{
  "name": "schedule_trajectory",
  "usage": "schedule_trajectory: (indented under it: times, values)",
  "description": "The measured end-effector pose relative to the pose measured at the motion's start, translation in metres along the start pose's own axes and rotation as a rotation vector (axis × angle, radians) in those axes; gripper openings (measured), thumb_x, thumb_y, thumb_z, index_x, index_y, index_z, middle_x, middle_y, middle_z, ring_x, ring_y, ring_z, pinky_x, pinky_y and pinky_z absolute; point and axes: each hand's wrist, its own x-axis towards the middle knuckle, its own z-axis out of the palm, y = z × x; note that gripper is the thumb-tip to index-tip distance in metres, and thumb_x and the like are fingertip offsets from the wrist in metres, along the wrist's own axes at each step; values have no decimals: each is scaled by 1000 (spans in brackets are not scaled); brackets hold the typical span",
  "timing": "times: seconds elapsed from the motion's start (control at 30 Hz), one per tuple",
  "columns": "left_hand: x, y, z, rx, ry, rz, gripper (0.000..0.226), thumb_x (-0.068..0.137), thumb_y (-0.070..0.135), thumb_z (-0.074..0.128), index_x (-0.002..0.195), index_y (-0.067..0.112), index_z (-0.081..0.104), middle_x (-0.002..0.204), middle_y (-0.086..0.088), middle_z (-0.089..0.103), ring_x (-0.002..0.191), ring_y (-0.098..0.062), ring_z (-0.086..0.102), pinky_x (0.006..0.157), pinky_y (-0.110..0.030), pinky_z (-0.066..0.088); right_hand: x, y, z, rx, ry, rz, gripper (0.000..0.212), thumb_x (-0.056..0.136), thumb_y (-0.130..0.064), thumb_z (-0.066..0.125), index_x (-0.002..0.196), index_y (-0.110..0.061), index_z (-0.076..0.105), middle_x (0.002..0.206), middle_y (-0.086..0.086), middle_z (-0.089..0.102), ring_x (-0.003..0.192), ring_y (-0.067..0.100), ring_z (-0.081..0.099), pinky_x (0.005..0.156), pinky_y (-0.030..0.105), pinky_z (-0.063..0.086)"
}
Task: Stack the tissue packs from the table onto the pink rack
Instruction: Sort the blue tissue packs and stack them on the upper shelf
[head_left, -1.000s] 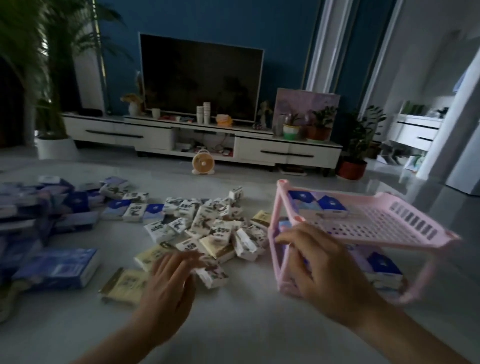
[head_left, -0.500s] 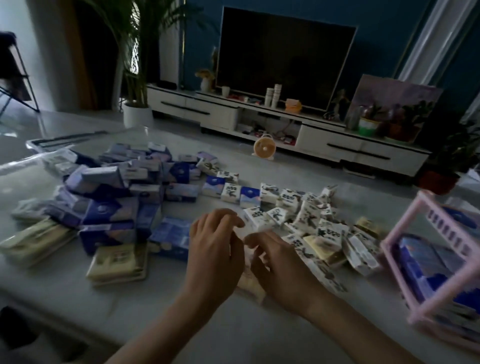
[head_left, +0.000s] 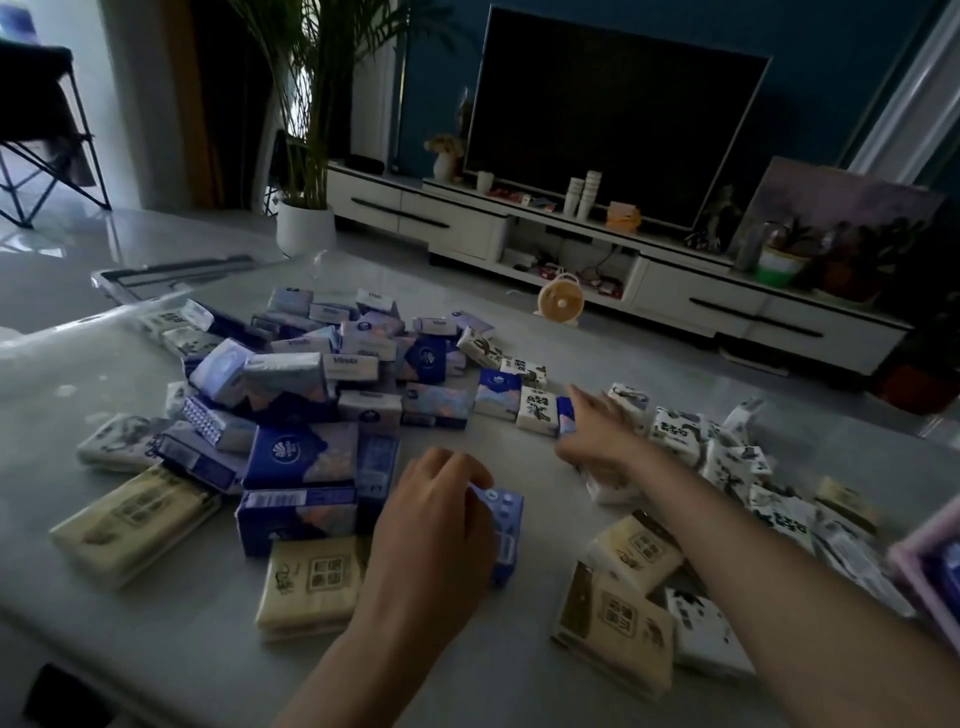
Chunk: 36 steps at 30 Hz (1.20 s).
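One wide-angle camera, worn on the head, looks forward and down over the surface (head_left: 182, 639) from its near edge. It is close: the left grip (head_left: 431, 535) holding a blue pack (head_left: 504, 530) fills the lower centre. The upper frame faces the television (head_left: 608, 114) across the room.

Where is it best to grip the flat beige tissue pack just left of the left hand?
Probably by its near edge, coming from the front: the beige pack lies flat, a large blue pack butts its far edge, the left hand, holding a small blue pack, hides its right side, and bare table lies in front.
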Motion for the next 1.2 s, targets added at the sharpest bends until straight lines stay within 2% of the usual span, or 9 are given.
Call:
schedule_trajectory:
  times: [0.1, 0.33, 0.47, 0.57, 0.7, 0.8, 0.87, 0.97, 1.2]
  values:
    - [8, -4, -2, -56, 16, -35, 20, 94, 10, 40, 101, 19, 57, 99, 10, 46, 89, -7, 48, 70, -14, 40, 16, -2, -4, -37, -49, -2, 58, 80, -23, 52, 135, -18, 32, 132, 13, 35, 119, 31, 36, 100, 41, 35]
    - [26, -3, 9, -198, 33, -99, 20, 92, 7, 45, 99, 20, 58, 100, 10, 50, 84, -2, 50, 73, -17, 46, 15, 3, -14, -188, -90, 54, 71, 72, -43, 63, 131, -14, 36, 134, 9, 32, 118, 29, 34, 94, 39, 34]
    - [35, 8, 13, -491, -19, -288, 20, 94, 19, 45, 113, 22, 51, 105, 8, 53, 87, 2, 51, 62, -8, 42, -8, -15, -22, 220, 197, -70, 69, 70, -38, 74, 123, -17, 35, 121, 5, 43, 102, 18, 44, 82, 30, 44]
    - [46, 13, 18, -789, -122, -461, 36, 92, 32, 47, 127, 23, 42, 116, 2, 54, 99, -9, 56, 67, -16, 44, -43, -45, -30, 465, 57, -304, 79, 66, -28, 81, 129, -22, 35, 127, 0, 42, 106, 11, 44, 70, 18, 48]
    - [55, 12, 19, -953, -136, -670, 20, 93, 26, 48, 110, 17, 55, 91, -5, 65, 81, -18, 65, 67, -30, 53, -73, -70, -37, 295, -128, -568, 82, 72, -22, 77, 140, -24, 31, 136, -7, 38, 119, 6, 40, 94, 17, 41]
    - [56, 0, 16, -1071, -142, -789, 18, 93, 24, 50, 104, 12, 58, 86, -12, 70, 79, -26, 68, 74, -40, 55, -51, -62, -54, 603, -431, -465, 62, 79, -21, 70, 134, -27, 41, 136, -6, 44, 119, 6, 43, 95, 18, 40]
    - [59, -8, 14, -1089, -101, -824, 20, 91, 25, 53, 106, 11, 57, 91, -16, 69, 82, -30, 68, 79, -45, 54, -18, -55, -42, 920, -225, -304, 42, 82, -11, 65, 121, -21, 51, 125, 3, 55, 114, 15, 52, 91, 25, 46]
    - [65, -11, 14, -1077, -7, -845, 16, 90, 25, 55, 102, 13, 57, 93, -16, 67, 84, -30, 66, 84, -47, 52, 32, -56, -6, 534, 199, -170, 46, 82, -12, 64, 125, -16, 47, 127, 10, 48, 117, 24, 47, 93, 35, 46]
    - [69, -12, 17, -1030, 4, -839, 19, 88, 26, 56, 102, 13, 60, 86, -12, 67, 72, -23, 63, 65, -33, 48, 62, -64, 22, -8, 96, -108, 69, 81, -55, 55, 139, -24, 33, 145, 6, 29, 133, 26, 25, 105, 39, 21]
